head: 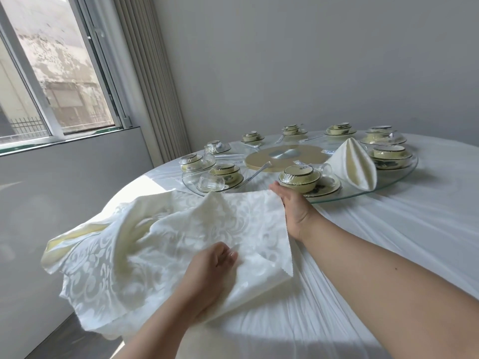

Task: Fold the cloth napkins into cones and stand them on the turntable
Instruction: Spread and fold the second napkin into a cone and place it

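A pile of white damask napkins (pixel 145 244) lies rumpled on the near left part of the round table. My left hand (pixel 210 270) rests on the top napkin with its fingers curled into the cloth near the front edge. My right hand (pixel 290 203) holds the far right corner of that napkin, fingers hidden under the cloth, close to the glass turntable (pixel 388 182). One folded white napkin cone (pixel 352 164) stands on the right side of the turntable.
Several wrapped sets of cream bowls and saucers (pixel 303 178) ring the turntable, with glass cups and spoons between them. The white tablecloth (pixel 375 255) covers the table. A window (pixel 51 73) and vertical blinds are on the left, a wall behind.
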`<act>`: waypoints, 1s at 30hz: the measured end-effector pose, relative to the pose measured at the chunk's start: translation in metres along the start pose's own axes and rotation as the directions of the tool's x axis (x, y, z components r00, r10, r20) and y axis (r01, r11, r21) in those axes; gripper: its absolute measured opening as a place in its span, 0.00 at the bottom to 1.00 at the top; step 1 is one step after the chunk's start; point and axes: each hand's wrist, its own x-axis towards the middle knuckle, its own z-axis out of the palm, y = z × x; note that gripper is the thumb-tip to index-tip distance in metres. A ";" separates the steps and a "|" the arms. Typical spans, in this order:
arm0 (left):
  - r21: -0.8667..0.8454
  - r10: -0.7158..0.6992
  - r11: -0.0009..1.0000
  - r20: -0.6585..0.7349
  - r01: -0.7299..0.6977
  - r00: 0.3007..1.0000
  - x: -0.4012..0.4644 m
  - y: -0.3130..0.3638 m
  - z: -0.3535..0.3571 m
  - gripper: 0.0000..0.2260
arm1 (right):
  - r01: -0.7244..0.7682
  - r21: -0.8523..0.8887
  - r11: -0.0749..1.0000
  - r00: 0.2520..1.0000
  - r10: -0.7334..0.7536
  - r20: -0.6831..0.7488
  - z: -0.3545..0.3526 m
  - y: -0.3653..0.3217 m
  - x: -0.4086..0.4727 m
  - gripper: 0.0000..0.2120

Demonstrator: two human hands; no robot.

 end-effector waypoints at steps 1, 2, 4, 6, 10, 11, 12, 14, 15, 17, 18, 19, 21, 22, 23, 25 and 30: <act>-0.066 -0.017 0.998 -0.001 0.017 1.000 0.001 -0.001 0.000 0.13 | 0.003 0.001 1.000 1.000 -0.003 -0.008 0.001 -0.001 0.003 0.17; -0.120 -0.029 0.992 -0.003 0.028 1.000 0.001 -0.002 0.000 0.14 | -0.014 -0.023 1.000 1.000 0.013 -0.009 0.002 -0.002 0.004 0.19; -0.182 -0.043 0.982 -0.011 0.041 0.999 0.000 -0.003 0.000 0.15 | -0.049 -0.120 0.992 0.999 0.046 -0.029 0.002 -0.003 0.004 0.22; -0.208 -0.054 0.977 -0.020 0.049 0.998 0.000 -0.003 -0.001 0.15 | -0.037 -0.208 0.977 0.996 0.019 -0.087 -0.003 -0.003 0.004 0.19; -0.212 -0.059 0.976 -0.034 0.050 0.998 0.000 0.007 -0.003 0.15 | 0.076 -0.300 0.951 0.958 -0.153 -0.242 -0.029 -0.018 -0.008 0.10; -0.233 -0.055 0.971 -0.030 0.047 0.998 -0.001 0.014 -0.002 0.15 | 0.080 -0.366 0.927 0.938 -0.194 -0.286 -0.039 -0.024 -0.015 0.10; -0.253 -0.049 0.966 -0.016 0.044 0.999 -0.004 0.023 -0.001 0.15 | 0.075 -0.444 0.893 0.914 -0.239 -0.327 -0.050 -0.032 -0.026 0.11; -0.222 0.002 0.975 0.013 0.001 1.000 -0.010 0.042 0.004 0.14 | 0.043 -0.604 0.796 0.840 -0.356 -0.409 -0.076 -0.049 -0.048 0.12; -0.192 0.041 0.981 0.031 -0.034 0.999 -0.013 0.053 0.008 0.14 | 0.008 -0.664 0.748 0.796 -0.406 -0.448 -0.089 -0.058 -0.061 0.11; -0.204 0.089 0.977 0.085 -0.070 0.992 -0.021 0.074 0.016 0.14 | -0.085 -0.741 0.666 0.707 -0.483 -0.516 -0.120 -0.075 -0.084 0.10; -0.245 0.087 0.968 0.122 -0.055 0.989 -0.025 0.084 0.021 0.14 | -0.134 -0.763 0.633 0.669 -0.510 -0.541 -0.134 -0.082 -0.095 0.11; -0.292 0.076 0.956 0.159 -0.027 0.984 -0.029 0.094 0.025 0.14 | -0.185 -0.771 0.610 0.628 -0.530 -0.570 -0.147 -0.088 -0.107 0.11; -0.369 0.055 0.929 0.213 0.028 0.975 -0.038 0.112 0.035 0.14 | -0.276 -0.759 0.589 0.555 -0.547 -0.626 -0.174 -0.098 -0.129 0.10; -0.397 0.051 0.917 0.232 0.046 0.971 -0.043 0.119 0.040 0.14 | -0.313 -0.749 0.584 0.516 -0.558 -0.650 -0.185 -0.102 -0.138 0.10; -0.421 0.049 0.905 0.249 0.063 0.967 -0.047 0.125 0.044 0.14 | -0.339 -0.736 0.586 0.486 -0.560 -0.670 -0.194 -0.104 -0.147 0.09; -0.457 0.052 0.885 0.279 0.085 0.959 -0.053 0.135 0.050 0.14 | -0.341 -0.712 0.613 0.473 -0.543 -0.694 -0.209 -0.107 -0.158 0.07; -0.402 0.001 0.908 0.287 0.119 0.958 -0.048 0.127 0.046 0.12 | -0.188 -0.400 0.897 0.643 -0.196 -0.741 -0.231 -0.110 -0.150 0.14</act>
